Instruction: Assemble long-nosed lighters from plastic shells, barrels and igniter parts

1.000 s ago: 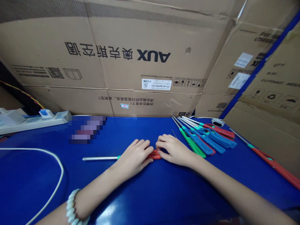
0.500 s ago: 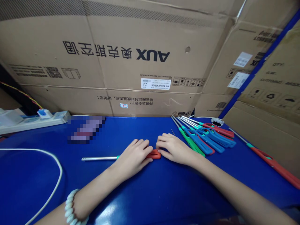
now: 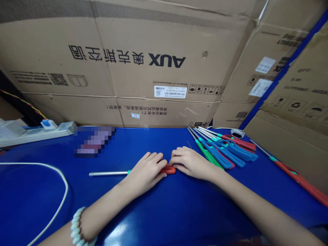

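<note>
A long-necked lighter (image 3: 171, 169) with an orange-red handle and a silver barrel lies across the blue table, barrel to the left. My left hand (image 3: 147, 171) is closed over its handle, covering most of it. At the handle's right end, the fingertips of my right hand (image 3: 191, 164) are pinched together against or just beside the lighter. Whatever they hold, if anything, is hidden. Behind my right hand lies a bunch of similar lighters with blue (image 3: 227, 150), green (image 3: 211, 157) and red (image 3: 242, 141) handles. A thin dark pin-like piece (image 3: 189, 145) shows just above that hand.
Another red lighter (image 3: 294, 176) lies apart at the right, by a cardboard box. A small white device with a dark face (image 3: 237, 133) sits behind the bunch. Cardboard (image 3: 128, 78) walls the back. On the left are a power strip (image 3: 58, 130), a blurred-out item (image 3: 96, 140) and a white cable (image 3: 67, 186).
My right hand's fingertips have shifted very slightly to the left over the handle's end. My left hand and the lighter have stayed in place.
</note>
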Motion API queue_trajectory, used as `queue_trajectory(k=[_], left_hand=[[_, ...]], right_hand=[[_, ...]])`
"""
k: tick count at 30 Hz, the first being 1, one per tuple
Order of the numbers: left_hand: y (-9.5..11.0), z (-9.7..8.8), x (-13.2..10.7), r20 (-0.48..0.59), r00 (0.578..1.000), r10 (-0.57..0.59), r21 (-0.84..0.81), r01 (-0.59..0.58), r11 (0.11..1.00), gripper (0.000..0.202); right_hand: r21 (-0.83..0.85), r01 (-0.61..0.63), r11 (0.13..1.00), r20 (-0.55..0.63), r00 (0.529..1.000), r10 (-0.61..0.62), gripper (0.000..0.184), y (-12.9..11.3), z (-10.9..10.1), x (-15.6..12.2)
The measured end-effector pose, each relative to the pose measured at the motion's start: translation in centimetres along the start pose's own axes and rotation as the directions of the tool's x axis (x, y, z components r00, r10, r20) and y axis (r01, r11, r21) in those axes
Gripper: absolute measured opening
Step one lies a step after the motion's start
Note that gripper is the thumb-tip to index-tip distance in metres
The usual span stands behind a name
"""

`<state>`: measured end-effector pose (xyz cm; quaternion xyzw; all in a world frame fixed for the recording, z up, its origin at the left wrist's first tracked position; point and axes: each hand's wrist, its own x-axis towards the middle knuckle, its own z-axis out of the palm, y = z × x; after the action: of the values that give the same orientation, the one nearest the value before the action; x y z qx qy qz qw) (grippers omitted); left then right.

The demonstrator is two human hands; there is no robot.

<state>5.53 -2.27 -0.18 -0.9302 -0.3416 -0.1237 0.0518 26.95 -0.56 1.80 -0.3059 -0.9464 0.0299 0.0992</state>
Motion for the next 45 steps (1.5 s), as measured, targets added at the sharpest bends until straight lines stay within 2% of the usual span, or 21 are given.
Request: queue_trajectory(k=[7,18,24,26,29,31,33,35,37,40,43,45], left_hand=[[0.0,0.1,0.0,-0.023,1.0,-0.003,-0.009,0.003,1.0,0.012],[0.0,0.1,0.1,0.01,1.0,0.005,0.027,-0.005,1.0,0.006],[0.0,-0.1,0.0,0.022,1.0,-0.01,0.019,0.01,1.0,0.009],[0.0,-0.1,0.0,0.02,1.0,-0.014,0.019,0.014,1.0,0.009],[-0.1,-0.1,0.0,0.021,1.0,-0.017,0.013,0.017,1.0,0.01],[-0.1,-0.1,0.0,0.029,0.999,-0.021,0.012,0.021,1.0,0.01],[-0.1,-0.2,0.0,0.038,0.999,-0.028,0.013,0.028,1.0,0.01],[0.0,-0.2,0.0,0.047,0.998,-0.04,0.007,0.04,0.999,0.01],[0.0,-0.2,0.0,0.052,0.997,-0.052,-0.015,0.053,0.998,0.01],[0.1,-0.1,0.1,0.08,0.995,-0.058,-0.076,0.064,0.995,0.009],[0.0,0.0,0.1,0.095,0.995,-0.026,-0.114,0.037,0.993,0.015],[-0.1,0.1,0.1,0.08,0.997,0.004,-0.104,0.005,0.995,0.021]], right_hand=[[-0.053,-0.02,0.998,-0.015,1.0,0.019,0.015,-0.3,0.5,0.2],[0.148,-0.131,0.98,-0.054,0.989,0.141,0.011,-0.3,0.9,0.4],[0.182,-0.074,0.981,-0.016,0.997,0.078,0.013,-0.4,0.5,0.2],[0.186,-0.093,0.978,-0.019,0.995,0.099,0.011,-0.1,0.0,0.1],[0.072,-0.25,0.966,-0.056,0.966,0.254,0.009,0.6,-1.0,-0.3],[-0.125,-0.415,0.901,-0.053,0.91,0.412,0.007,1.2,-1.5,-0.6],[-0.323,-0.496,0.806,-0.013,0.854,0.52,0.02,1.6,-1.9,-1.0],[-0.44,-0.495,0.749,0.053,0.818,0.572,0.037,1.7,-2.2,-1.3],[-0.47,-0.474,0.744,0.124,0.799,0.588,0.048,1.7,-2.2,-1.5],[-0.44,-0.445,0.78,0.187,0.804,0.564,0.045,1.4,-1.9,-1.5],[-0.406,-0.444,0.799,0.164,0.825,0.542,0.041,1.4,-1.6,-1.4],[-0.377,-0.495,0.783,0.089,0.822,0.563,0.034,1.5,-1.7,-1.2]])
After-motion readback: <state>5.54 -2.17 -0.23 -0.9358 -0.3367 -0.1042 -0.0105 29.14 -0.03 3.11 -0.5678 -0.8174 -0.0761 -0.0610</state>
